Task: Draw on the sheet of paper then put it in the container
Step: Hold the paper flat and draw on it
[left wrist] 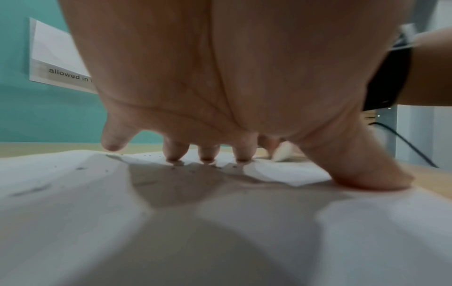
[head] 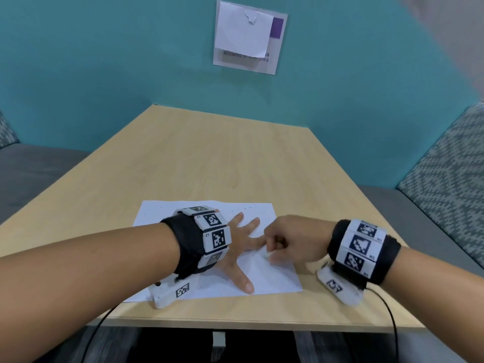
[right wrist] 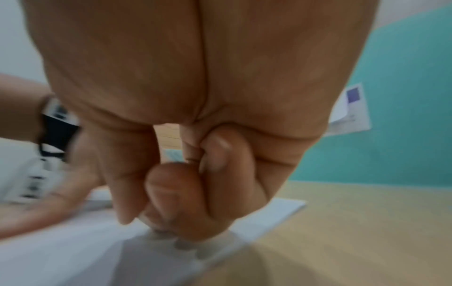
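Note:
A white sheet of paper (head: 272, 279) lies flat near the front edge of the wooden table (head: 209, 158), with small dark specks along its far side. My left hand (head: 235, 252) rests on it palm down with the fingers spread; in the left wrist view its fingertips (left wrist: 208, 155) and thumb press the paper (left wrist: 73, 193). My right hand (head: 277, 247) is curled into a loose fist over the sheet's right part, close to my left index finger. In the right wrist view its fingers (right wrist: 183, 193) are folded with the thumb against them, touching the paper (right wrist: 61, 251). No pen and no container are in view.
A teal wall with a paper notice (head: 248, 35) stands behind the table. Grey upholstered benches flank it on the left (head: 39, 166) and right (head: 445, 166). Black cables (head: 392, 318) hang from both wrist cameras over the front edge. The far half of the tabletop is bare wood.

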`<control>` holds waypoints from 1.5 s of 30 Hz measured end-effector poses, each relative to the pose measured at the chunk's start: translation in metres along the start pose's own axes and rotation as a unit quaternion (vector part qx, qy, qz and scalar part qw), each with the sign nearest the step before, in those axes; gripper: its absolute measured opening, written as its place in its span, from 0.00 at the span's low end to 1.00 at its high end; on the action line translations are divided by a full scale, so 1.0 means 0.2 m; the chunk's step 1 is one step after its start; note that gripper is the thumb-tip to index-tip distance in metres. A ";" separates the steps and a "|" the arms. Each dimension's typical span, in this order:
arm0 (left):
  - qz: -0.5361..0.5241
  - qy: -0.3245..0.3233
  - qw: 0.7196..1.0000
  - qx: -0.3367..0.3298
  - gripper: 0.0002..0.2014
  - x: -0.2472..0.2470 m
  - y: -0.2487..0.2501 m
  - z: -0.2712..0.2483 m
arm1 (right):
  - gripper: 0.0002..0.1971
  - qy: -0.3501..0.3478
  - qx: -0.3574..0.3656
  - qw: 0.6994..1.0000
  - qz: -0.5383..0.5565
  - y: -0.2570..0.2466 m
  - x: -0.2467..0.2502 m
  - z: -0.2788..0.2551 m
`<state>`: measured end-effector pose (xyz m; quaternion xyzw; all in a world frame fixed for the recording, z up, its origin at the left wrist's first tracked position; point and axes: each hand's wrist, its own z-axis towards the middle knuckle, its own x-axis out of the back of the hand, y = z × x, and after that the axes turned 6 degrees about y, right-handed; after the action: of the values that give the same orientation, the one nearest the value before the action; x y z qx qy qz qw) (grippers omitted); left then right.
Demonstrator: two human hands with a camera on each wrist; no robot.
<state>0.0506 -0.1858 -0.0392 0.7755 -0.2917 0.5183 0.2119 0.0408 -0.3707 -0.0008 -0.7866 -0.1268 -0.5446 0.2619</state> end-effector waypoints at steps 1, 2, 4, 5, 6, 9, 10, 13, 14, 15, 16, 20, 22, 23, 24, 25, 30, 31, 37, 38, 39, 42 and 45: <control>0.000 0.000 1.000 0.004 0.57 -0.01 0.00 0.01 | 0.06 0.008 -0.014 1.000 -0.004 0.02 0.01 0.00; 0.000 -0.001 1.000 0.006 0.57 -0.01 -0.01 0.01 | 0.06 0.004 -0.014 1.000 -0.003 0.02 0.00 0.00; -0.009 0.000 1.000 0.001 0.56 -0.02 -0.02 0.02 | 0.08 -0.032 0.023 0.999 0.010 -0.04 -0.06 -0.02; -0.012 0.002 1.000 -0.004 0.55 -0.01 -0.02 0.02 | 0.07 -0.050 0.037 0.998 0.023 -0.06 -0.08 -0.03; -0.011 0.002 1.000 -0.007 0.56 -0.01 -0.02 0.02 | 0.06 -0.053 0.040 0.997 0.029 -0.06 -0.08 -0.03; -0.012 -0.005 1.000 0.003 0.58 -0.02 -0.02 0.02 | 0.06 -0.009 -0.011 1.000 0.022 0.03 0.00 -0.01; -0.011 -0.006 1.000 0.005 0.58 -0.01 -0.02 0.02 | 0.06 -0.006 -0.016 1.000 0.023 0.04 0.00 -0.01; -0.007 -0.003 1.000 -0.001 0.57 0.00 -0.01 0.02 | 0.06 -0.049 0.023 0.997 0.046 -0.03 -0.06 -0.04; -0.005 -0.002 1.000 -0.003 0.57 -0.01 -0.02 0.02 | 0.06 -0.054 0.027 0.997 0.052 -0.04 -0.06 -0.04; -0.001 -0.005 1.000 -0.001 0.58 -0.01 -0.02 0.03 | 0.05 -0.046 0.016 0.998 0.044 -0.01 -0.04 -0.03; 0.004 -0.006 1.000 0.003 0.58 -0.02 -0.02 0.03 | 0.05 -0.026 -0.004 0.999 0.030 0.01 -0.01 -0.02; -0.001 -0.003 1.000 0.005 0.58 0.00 -0.01 0.02 | 0.06 -0.026 -0.005 1.000 0.015 0.01 -0.01 -0.01; -0.009 -0.003 1.000 -0.003 0.56 0.01 -0.01 0.01 | 0.07 -0.059 0.031 0.997 0.032 -0.06 -0.06 -0.04; -0.006 -0.003 1.000 -0.003 0.56 0.00 -0.01 0.01 | 0.07 -0.054 0.028 0.997 0.036 -0.05 -0.06 -0.03; -0.001 -0.004 1.000 -0.001 0.57 0.00 -0.01 0.01 | 0.07 -0.035 0.012 0.999 0.027 -0.01 -0.03 -0.01; 0.001 -0.003 1.000 0.003 0.58 -0.01 -0.01 0.01 | 0.05 -0.012 -0.012 1.000 0.012 0.02 0.01 0.00; -0.003 -0.003 1.000 -0.002 0.55 0.01 -0.01 0.00 | 0.06 -0.047 0.021 0.999 0.002 -0.05 -0.05 -0.03; -0.003 0.000 1.000 -0.006 0.55 0.01 -0.01 0.00 | 0.05 -0.054 0.029 0.998 0.015 -0.07 -0.07 -0.04; 0.000 -0.003 1.000 0.000 0.56 0.01 -0.01 -0.01 | 0.04 -0.013 -0.001 1.000 -0.028 -0.05 -0.01 -0.05; -0.005 -0.004 1.000 -0.003 0.56 0.01 -0.01 -0.01 | 0.04 -0.032 0.020 0.999 -0.021 -0.10 -0.04 -0.07; -0.007 -0.004 1.000 -0.007 0.55 0.01 -0.02 -0.01 | 0.04 -0.041 0.035 0.998 -0.010 -0.13 -0.06 -0.08; 0.003 -0.009 1.000 -0.002 0.57 0.01 -0.01 -0.01 | 0.09 -0.012 0.007 0.999 -0.033 -0.09 -0.03 -0.09; 0.018 -0.017 1.000 0.006 0.58 0.04 0.00 -0.03 | 0.05 0.074 -0.071 0.993 -0.065 0.04 0.03 -0.09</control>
<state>0.0491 -0.1840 -0.0297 0.7801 -0.3063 0.5104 0.1926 0.0324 -0.3874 0.0066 -0.7510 -0.1189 -0.6247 0.1781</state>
